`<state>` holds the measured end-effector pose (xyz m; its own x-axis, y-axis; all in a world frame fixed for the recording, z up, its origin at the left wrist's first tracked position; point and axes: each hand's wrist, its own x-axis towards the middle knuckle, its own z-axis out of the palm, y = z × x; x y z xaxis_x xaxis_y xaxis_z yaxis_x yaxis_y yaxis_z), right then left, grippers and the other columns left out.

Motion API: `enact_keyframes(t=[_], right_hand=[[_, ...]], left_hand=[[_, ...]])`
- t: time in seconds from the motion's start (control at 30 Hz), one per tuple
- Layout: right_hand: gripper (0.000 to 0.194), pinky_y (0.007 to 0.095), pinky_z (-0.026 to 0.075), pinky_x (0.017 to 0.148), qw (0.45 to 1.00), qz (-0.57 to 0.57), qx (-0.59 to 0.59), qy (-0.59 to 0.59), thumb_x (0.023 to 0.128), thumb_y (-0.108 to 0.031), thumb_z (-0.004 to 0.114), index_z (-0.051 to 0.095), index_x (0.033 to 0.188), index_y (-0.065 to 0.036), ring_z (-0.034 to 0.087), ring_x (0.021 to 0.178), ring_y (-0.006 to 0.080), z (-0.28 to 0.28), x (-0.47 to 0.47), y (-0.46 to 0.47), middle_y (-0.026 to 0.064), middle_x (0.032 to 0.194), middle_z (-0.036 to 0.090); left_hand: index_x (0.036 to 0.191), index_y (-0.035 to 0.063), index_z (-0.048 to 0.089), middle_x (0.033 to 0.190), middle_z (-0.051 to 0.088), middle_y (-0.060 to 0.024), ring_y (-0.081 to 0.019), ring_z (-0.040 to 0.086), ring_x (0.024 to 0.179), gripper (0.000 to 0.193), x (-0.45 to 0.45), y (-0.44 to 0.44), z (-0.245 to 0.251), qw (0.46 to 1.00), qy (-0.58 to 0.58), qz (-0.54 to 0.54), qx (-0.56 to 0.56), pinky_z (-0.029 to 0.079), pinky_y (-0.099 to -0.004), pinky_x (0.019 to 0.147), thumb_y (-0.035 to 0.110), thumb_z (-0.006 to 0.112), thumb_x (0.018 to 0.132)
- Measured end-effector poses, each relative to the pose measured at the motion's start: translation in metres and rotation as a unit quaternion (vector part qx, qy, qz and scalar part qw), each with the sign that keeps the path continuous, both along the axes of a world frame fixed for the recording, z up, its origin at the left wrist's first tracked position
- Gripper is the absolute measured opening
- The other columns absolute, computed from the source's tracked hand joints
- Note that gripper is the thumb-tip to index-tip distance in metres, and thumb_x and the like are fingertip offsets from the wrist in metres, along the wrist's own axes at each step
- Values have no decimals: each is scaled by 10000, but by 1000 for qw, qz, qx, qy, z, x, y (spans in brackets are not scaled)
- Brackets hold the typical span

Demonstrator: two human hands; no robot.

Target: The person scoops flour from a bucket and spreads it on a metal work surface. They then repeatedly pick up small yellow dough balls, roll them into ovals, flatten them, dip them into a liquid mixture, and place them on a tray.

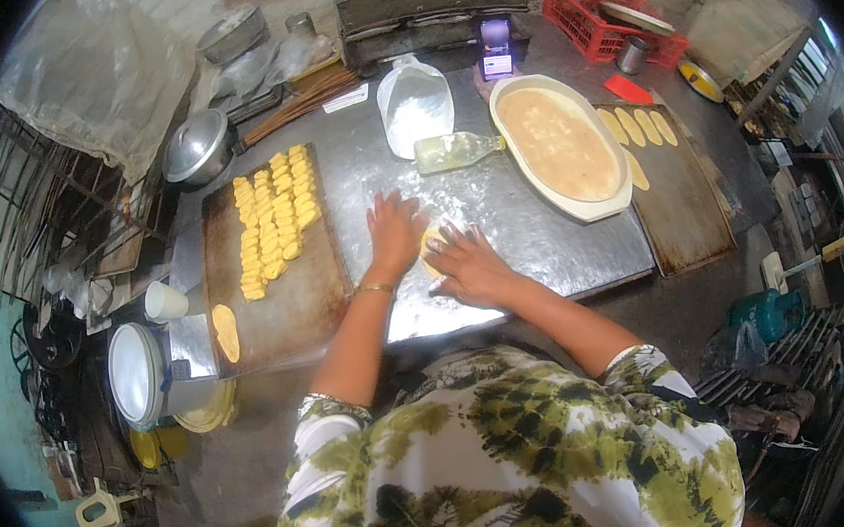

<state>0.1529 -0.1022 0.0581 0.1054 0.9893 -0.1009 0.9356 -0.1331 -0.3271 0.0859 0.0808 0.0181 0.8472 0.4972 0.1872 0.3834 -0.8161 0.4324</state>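
Observation:
Under the fingers of my right hand (467, 263), a piece of yellow dough (432, 251) lies on the floured metal tabletop (355, 141). My left hand (395, 232) rests with fingers spread just left of that dough, holding nothing. Beyond both hands a glass bottle (454, 152), dusted with flour, lies on its side. Its neck touches an oval cream basin (616, 206) of light brown mixture. A clear scoop-like container (415, 95) with white flour sits behind the bottle. To the left, a baking tray (304, 296) carries rows of small yellow dough pieces (275, 216) and one flattened piece (225, 333).
At right, another baking tray (681, 218) bears several flat dough ovals (632, 127). A red plastic crate (581, 20), a lit phone (497, 50) and a lidded pot (197, 147) stand toward the back. A white cup (165, 300) and a bucket (137, 375) are by the left edge.

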Motion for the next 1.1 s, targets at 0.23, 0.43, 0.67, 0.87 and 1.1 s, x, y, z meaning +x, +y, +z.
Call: enact_keyframes(t=[0.23, 0.43, 0.67, 0.87, 1.1], right_hand=[[734, 628, 131, 1124, 1000, -18, 11, 23, 913, -478, 535, 331, 1449, -20, 129, 1456, 348, -25, -16, -1, 202, 1529, 262], [745, 623, 141, 1123, 999, -10, 34, 6, 906, -498, 534, 336, 1450, -30, 144, 1453, 350, -20, -14, -5, 179, 1533, 271], [738, 624, 143, 1124, 999, -13, 36, 16, 911, -503, 523, 337, 1453, -39, 147, 1450, 354, -16, -11, -1, 178, 1524, 291], [724, 629, 140, 1121, 999, -26, 22, 39, 914, -504, 517, 356, 1437, -29, 158, 1443, 367, -25, -16, -3, 196, 1502, 323], [709, 632, 147, 1117, 998, -21, 42, 35, 919, -501, 508, 364, 1434, -36, 168, 1438, 373, -20, -15, -4, 179, 1500, 334]], left_hand=[[1298, 84, 549, 1483, 339, -205, -408, 162, 1428, 517, 2, 4, 4, 998, 40, -25, 37, 107, -592, 1137, 368, 634, 875], [1313, 79, 534, 1486, 325, -223, -423, 154, 1427, 565, -1, -1, 0, 998, 13, -44, 36, 103, -601, 1131, 400, 644, 862], [1338, 77, 514, 1494, 308, -231, -426, 147, 1429, 624, 6, 8, -8, 1000, -26, -4, -1, 88, -601, 1132, 460, 629, 858], [1370, 85, 482, 1515, 275, -222, -422, 114, 1437, 665, 2, -1, 3, 997, 58, -33, 42, 80, -597, 1136, 495, 615, 863], [1384, 87, 469, 1529, 246, -217, -417, 95, 1443, 697, -13, -1, 10, 998, 39, -36, 42, 75, -594, 1137, 506, 627, 849]])
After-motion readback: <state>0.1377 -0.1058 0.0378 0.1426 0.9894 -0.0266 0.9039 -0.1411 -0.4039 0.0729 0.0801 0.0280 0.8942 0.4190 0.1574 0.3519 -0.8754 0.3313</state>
